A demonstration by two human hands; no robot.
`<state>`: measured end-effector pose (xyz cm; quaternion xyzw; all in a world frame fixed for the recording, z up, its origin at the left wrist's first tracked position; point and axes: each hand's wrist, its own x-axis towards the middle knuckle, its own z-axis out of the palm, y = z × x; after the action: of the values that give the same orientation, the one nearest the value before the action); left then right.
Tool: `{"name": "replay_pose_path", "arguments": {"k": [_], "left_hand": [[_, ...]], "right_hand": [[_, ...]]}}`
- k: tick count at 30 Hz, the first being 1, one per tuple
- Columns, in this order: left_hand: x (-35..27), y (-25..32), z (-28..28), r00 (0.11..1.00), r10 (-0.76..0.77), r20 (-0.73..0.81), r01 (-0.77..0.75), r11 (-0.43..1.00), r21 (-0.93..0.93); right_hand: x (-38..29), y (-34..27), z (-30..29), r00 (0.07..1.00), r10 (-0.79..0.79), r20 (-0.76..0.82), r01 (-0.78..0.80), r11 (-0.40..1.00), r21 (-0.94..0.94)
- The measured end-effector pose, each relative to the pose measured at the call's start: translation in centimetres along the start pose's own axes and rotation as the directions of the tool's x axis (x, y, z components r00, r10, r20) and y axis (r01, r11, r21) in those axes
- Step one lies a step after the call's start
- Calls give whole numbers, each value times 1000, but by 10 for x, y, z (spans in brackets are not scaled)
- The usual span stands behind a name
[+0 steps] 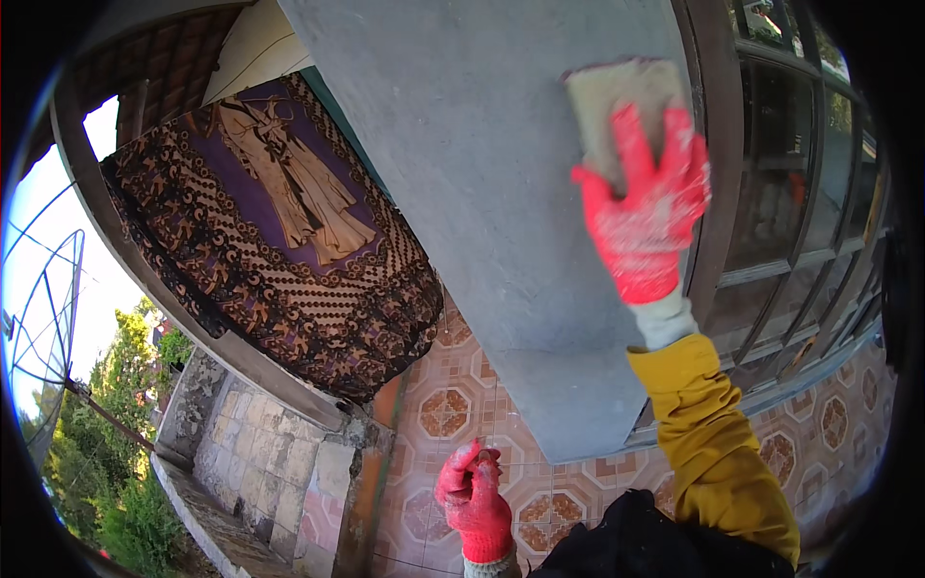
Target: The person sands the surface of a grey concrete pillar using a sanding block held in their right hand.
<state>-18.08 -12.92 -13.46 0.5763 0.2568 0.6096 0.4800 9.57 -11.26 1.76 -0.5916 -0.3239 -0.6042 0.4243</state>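
Note:
My right hand (647,209), in a red knitted glove with pale dust on it, holds a flat, light-coloured pad or block (621,101) against a smooth grey wall (477,180). The pad lies near the wall's right side, close to the window frame; its exact kind cannot be told. Low in the view, my left hand (477,498) wears a matching glove. Its fingers are bent above the tiled floor, away from the wall, and whether something small is between them cannot be told.
A wooden-framed window (780,166) with glass panes stands right of the wall. On the left hangs a patterned cloth (303,253) beside a curved concrete edge. Patterned tiles (448,412) cover the floor. A worn low wall (253,462), a dish antenna (61,318) and trees lie beyond.

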Motion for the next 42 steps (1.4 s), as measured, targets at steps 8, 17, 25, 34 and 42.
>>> {"name": "replay_pose_path", "arguments": {"k": [8,17,25,34,42], "left_hand": [[-3,-7,15,970,-11,241,14,1000,-11],[-7,1,6,980,-136,144,149,985,-83],[-10,3,6,911,-78,404,140,982,-126],[-4,3,4,884,-13,468,21,1000,-12],[-10,5,-6,930,99,353,-128,990,59]], "right_hand": [[-177,-13,-3,787,-531,313,477,847,236],[-110,-16,-5,985,-102,143,94,994,62],[-103,-23,-6,952,-183,245,138,972,190],[-123,-41,27,850,-459,259,442,888,123],[53,-62,51,861,-498,102,481,863,153]]}}
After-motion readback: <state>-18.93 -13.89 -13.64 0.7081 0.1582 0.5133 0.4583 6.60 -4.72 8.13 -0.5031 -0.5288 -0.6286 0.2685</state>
